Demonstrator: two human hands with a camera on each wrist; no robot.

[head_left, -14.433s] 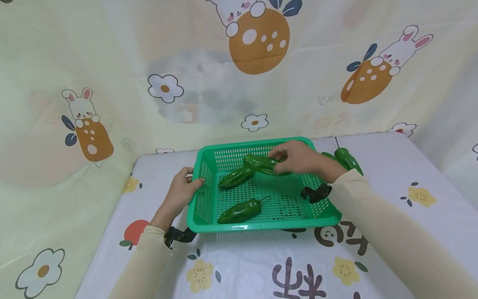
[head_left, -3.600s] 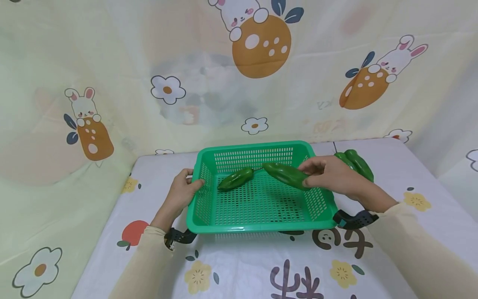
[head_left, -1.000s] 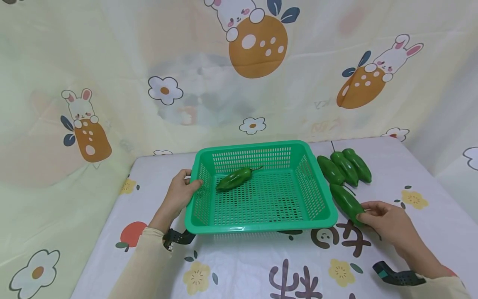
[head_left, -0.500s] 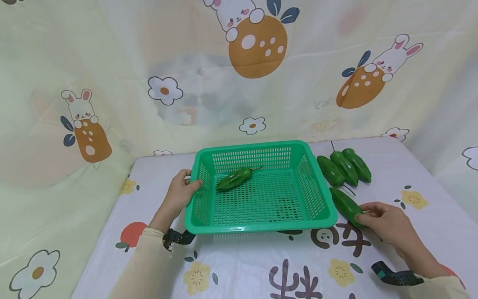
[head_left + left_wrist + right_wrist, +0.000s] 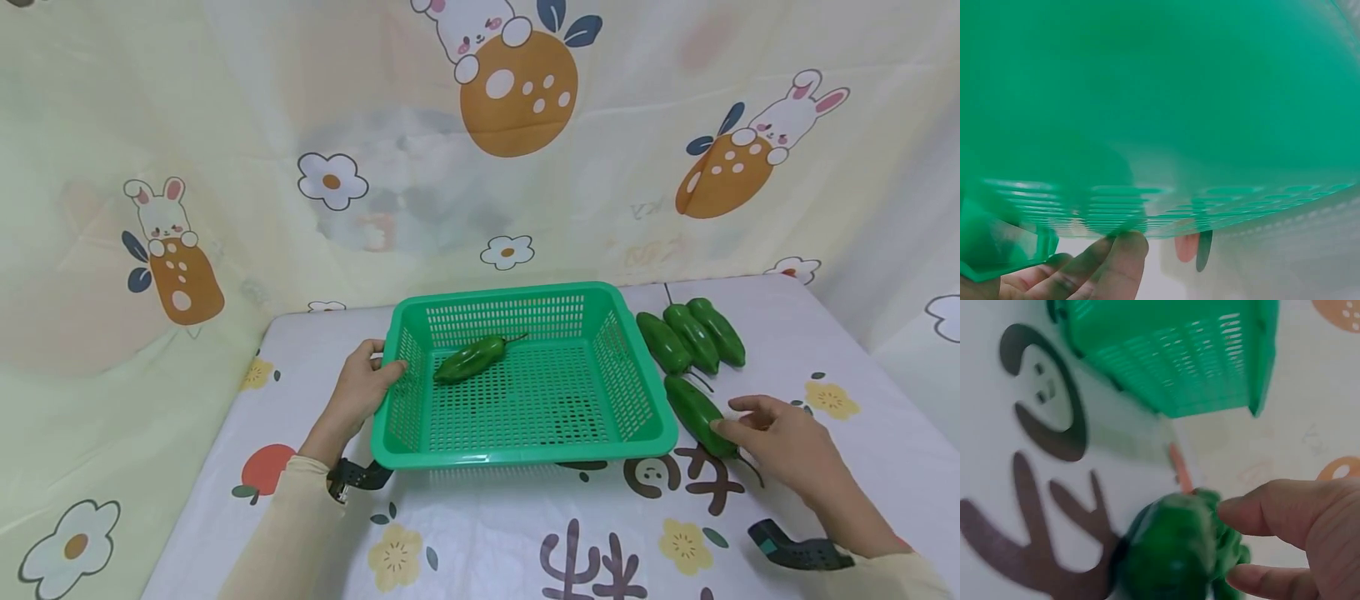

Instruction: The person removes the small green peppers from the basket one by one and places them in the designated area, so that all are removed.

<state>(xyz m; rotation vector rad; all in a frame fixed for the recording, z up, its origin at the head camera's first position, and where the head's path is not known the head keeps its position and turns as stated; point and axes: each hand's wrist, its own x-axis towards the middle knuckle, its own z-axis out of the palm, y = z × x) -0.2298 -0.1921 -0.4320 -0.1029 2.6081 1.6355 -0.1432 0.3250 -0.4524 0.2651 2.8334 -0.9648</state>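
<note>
My left hand [image 5: 358, 387] grips the left rim of a green perforated plastic basket [image 5: 525, 458], thumb over the edge. In the left wrist view the fingertips [image 5: 1125, 250] show below the basket's wall. One green pepper [image 5: 472, 360] with a thin stem lies inside, toward the back left. My right hand [image 5: 787, 442] is beside another green pepper [image 5: 693, 412] on the table, right of the basket. Its thumb tip is right at that pepper, with the forefinger lifted apart. The right wrist view shows thumb and finger spread beside the blurred pepper [image 5: 1169, 550].
Three more green peppers, a left one [image 5: 663, 342], a middle one [image 5: 693, 337] and a right one [image 5: 717, 331], lie side by side behind the basket's right side. A printed cloth [image 5: 465, 542] covers the table. A patterned curtain [image 5: 420, 258] hangs close behind.
Earlier, my right hand carried peppers from the basket. The latest one was lowered onto the table at the right, and the fingers have now loosened from it. My left hand stays on the rim.
</note>
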